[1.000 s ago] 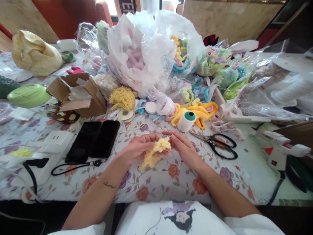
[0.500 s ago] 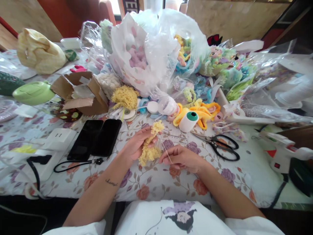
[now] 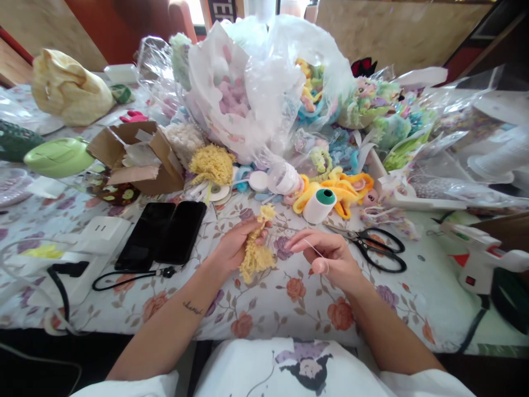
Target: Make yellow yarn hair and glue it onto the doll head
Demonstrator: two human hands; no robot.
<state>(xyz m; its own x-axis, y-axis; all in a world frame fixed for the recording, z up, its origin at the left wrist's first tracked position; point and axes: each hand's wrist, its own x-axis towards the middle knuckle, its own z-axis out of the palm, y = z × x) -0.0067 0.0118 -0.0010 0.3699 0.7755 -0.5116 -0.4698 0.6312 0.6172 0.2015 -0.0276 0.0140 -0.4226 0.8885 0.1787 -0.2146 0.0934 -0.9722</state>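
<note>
My left hand point(image 3: 236, 242) is closed around a fuzzy pale-yellow bundle of yarn point(image 3: 257, 260). One tuft sticks out above the fingers and a wider, looser part hangs below. To the right, my right hand point(image 3: 336, 262) holds a thin white thread point(image 3: 313, 247), which crosses its fingers and loops by the thumb. Its fingers are bent and partly spread, apart from the yarn. Just beyond that hand a white thread spool point(image 3: 317, 209) with a green-ended core lies on its side. Black-handled scissors point(image 3: 382, 249) rest to the hand's right, blades pointing left.
Two black phones point(image 3: 160, 234) lie left of my hands, beside a white power strip point(image 3: 88, 248). An open cardboard box point(image 3: 159, 160) and a yellow yarn heap point(image 3: 211, 164) stand behind. Plastic bags of plush items point(image 3: 268, 88) fill the back. A glue gun point(image 3: 471, 253) is at far right.
My right hand has moved up and to the right, away from the yarn bundle, with its fingers opening out and the thread across them. My left hand keeps its hold, barely shifted.
</note>
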